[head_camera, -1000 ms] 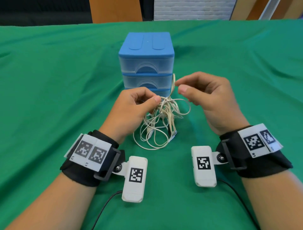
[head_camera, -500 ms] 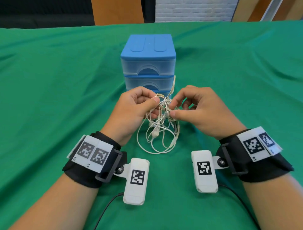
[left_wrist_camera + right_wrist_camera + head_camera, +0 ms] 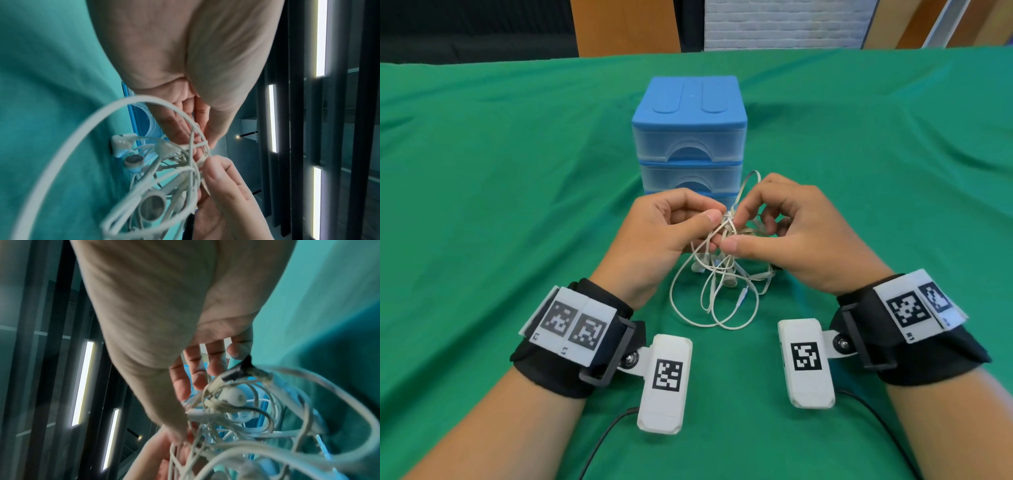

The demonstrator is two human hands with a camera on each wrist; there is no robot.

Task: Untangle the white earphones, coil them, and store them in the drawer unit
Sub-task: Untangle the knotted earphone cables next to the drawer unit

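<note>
The white earphones are a tangled bundle, held up at the knot with loops hanging down onto the green cloth. My left hand pinches the knot from the left between thumb and curled fingers. My right hand pinches the same knot from the right. In the left wrist view the earphones show two earbuds and cable loops under both thumbs. In the right wrist view the earphones fill the lower right, blurred. The blue drawer unit stands just behind the hands, its drawers closed.
A green cloth covers the whole table. Wooden panels and a white brick wall lie beyond the far edge. Black cables run from the wrist cameras toward me at the bottom.
My right hand has come down and left from a raised strand to the knot beside the left hand. The hanging loops have drawn in closer under the hands.
</note>
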